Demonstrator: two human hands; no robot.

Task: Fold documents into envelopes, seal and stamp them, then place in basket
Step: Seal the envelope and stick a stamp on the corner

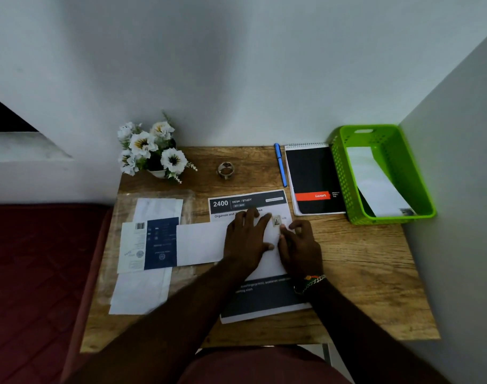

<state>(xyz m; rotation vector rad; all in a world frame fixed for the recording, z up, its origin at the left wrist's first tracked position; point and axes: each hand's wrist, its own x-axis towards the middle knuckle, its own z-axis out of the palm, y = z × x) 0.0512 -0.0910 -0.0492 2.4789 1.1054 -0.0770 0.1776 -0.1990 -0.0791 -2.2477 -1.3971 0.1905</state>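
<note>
While lying flat across the printed sheet at mid-desk, white envelope taking pressure from both hands. Left hand spreading wide, fingers straight, palm down on the envelope's right half, fingertips reaching toward its top edge. Right hand sitting just beside the left, fingers curled, tips bearing on the envelope's upper right corner just below the stamp; whether pinching an edge there or only pressing, cannot tell. Stamp lying at that upper right corner, between the left index finger and the right fingertips. Beaded bracelet showing on the right wrist.

Sitting at the desk's far right corner against the wall: green basket, holding a white envelope leaning diagonally inside. Lying just left of the basket: black spiral notebook with a red band, then blue pen just beside it. Standing near the back edge, centre: small metal ring-shaped object, kind too small to tell. Standing at the back left corner: pot of white flowers. Lying on the left side of the wooden desk: clear plastic sleeve under loose white papers, with a dark blue leaflet on top, touching the envelope's left end.
</note>
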